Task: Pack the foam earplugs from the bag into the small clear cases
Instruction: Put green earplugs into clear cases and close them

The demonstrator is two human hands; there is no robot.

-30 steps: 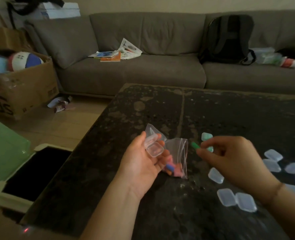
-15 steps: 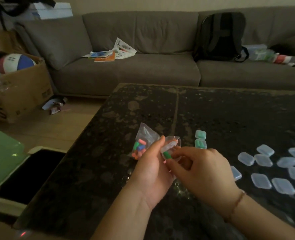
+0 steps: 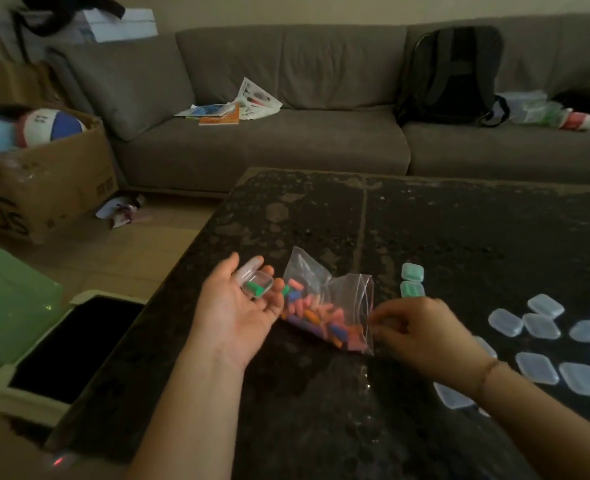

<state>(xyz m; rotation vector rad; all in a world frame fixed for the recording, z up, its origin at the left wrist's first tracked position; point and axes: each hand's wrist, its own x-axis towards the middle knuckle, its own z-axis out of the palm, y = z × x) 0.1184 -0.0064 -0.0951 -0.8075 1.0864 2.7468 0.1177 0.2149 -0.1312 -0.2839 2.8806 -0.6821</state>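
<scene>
The left hand (image 3: 241, 308), palm up beside the clear zip bag of coloured foam earplugs (image 3: 324, 315), cradles an open small clear plastic case (image 3: 257, 284) so it can be filled; the right hand (image 3: 421, 336) pinches the bag's mouth, likely for another plug.

Dim, soft, edge-warped, slightly blurred indoor view.

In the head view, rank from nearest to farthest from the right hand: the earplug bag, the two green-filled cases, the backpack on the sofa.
1. Earplug bag: at the right hand's fingers, just left.
2. Green-filled cases: on the table, just beyond the hand.
3. Backpack: far back on the sofa.
</scene>
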